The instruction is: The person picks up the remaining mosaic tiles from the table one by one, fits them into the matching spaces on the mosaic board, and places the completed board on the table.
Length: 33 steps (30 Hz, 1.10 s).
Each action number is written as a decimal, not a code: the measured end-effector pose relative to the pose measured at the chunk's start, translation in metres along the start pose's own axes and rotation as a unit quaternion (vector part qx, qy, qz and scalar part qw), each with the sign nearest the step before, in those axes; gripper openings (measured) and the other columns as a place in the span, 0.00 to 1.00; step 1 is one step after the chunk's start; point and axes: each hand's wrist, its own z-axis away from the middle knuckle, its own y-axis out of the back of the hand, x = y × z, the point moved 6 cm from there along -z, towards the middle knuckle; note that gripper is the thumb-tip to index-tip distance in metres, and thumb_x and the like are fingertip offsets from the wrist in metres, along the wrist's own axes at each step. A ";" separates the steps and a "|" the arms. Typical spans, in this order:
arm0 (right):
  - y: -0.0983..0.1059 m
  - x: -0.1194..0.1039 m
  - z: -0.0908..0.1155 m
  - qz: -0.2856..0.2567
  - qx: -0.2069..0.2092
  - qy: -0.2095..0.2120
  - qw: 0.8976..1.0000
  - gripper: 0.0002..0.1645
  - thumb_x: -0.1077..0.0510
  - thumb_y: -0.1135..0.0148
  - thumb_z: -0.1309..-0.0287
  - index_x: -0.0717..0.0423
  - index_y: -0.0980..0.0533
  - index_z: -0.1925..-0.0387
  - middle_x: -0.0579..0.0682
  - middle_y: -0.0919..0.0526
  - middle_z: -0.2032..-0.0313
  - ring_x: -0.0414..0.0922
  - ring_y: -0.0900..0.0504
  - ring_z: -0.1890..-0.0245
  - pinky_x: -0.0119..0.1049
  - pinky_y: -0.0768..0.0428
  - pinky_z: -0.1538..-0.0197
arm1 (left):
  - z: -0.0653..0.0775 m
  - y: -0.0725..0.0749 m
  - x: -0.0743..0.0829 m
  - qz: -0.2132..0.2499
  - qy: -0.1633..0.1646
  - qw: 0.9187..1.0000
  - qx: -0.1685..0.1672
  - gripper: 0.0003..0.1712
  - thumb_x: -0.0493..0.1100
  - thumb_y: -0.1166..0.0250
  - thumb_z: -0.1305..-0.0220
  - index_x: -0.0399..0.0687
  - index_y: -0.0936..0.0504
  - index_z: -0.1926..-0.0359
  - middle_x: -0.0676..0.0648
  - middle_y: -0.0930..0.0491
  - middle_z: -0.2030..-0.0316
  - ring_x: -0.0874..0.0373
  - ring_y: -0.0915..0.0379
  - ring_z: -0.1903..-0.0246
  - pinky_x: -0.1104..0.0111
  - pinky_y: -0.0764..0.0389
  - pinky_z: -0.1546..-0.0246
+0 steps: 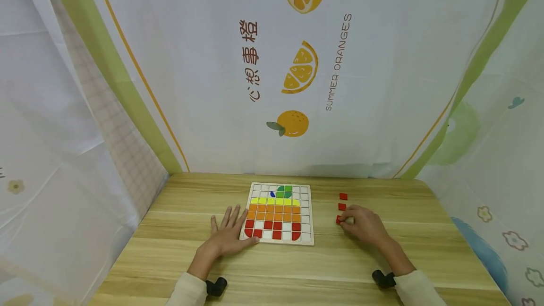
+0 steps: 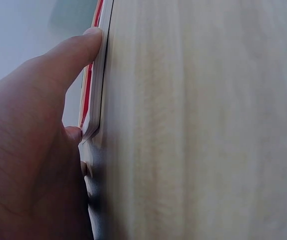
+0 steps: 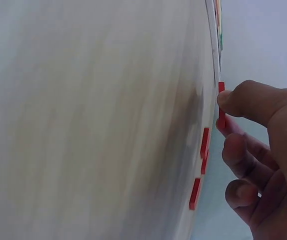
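Note:
A white grid board (image 1: 306, 221) lies on the table, bearing green pieces, a small blue piece, a yellow row, orange rows and red pieces near its front edge. My left hand (image 1: 229, 240) rests at the board's front left corner, fingers spread along the left side; its thumb (image 2: 86, 47) presses the front edge. To the right of the board, my right hand (image 1: 367, 225) pinches a red square tile (image 3: 222, 106) between thumb and index finger, its other fingers loosely bent. Below it in the right wrist view, more red tiles (image 3: 195, 194) lie on the table.
The wooden table (image 1: 323, 268) ends at the back against a white curtain (image 1: 374, 84) printed with oranges. More printed cloth hangs at both sides. A black wrist mount (image 1: 216, 286) sits by the left sleeve, another (image 1: 384, 279) by the right one.

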 end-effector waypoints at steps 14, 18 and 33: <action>-0.005 -0.029 -0.013 -0.012 0.007 0.022 1.000 0.07 0.58 0.18 0.46 0.42 0.10 0.69 0.41 0.11 0.61 0.43 0.12 0.65 0.32 0.18 0.66 | -0.004 -0.003 -0.002 -0.031 0.010 0.999 -0.009 0.62 0.80 0.40 0.35 0.55 0.51 0.13 0.43 0.61 0.13 0.39 0.73 0.14 0.25 0.80 0.27; -0.009 -0.036 -0.016 -0.030 -0.009 0.012 0.999 0.07 0.59 0.19 0.45 0.44 0.10 0.69 0.41 0.12 0.60 0.41 0.14 0.65 0.31 0.20 0.65 | -0.005 -0.004 -0.004 -0.028 0.012 0.999 -0.008 0.62 0.79 0.39 0.35 0.55 0.50 0.13 0.43 0.61 0.13 0.39 0.72 0.14 0.25 0.80 0.27; -0.023 -0.072 -0.034 -0.055 -0.033 0.017 0.998 0.07 0.58 0.20 0.43 0.41 0.11 0.69 0.41 0.10 0.57 0.36 0.20 0.67 0.26 0.26 0.67 | -0.002 -0.001 -0.002 -0.022 0.013 1.000 -0.013 0.63 0.80 0.40 0.36 0.54 0.50 0.13 0.42 0.62 0.13 0.38 0.73 0.14 0.25 0.79 0.26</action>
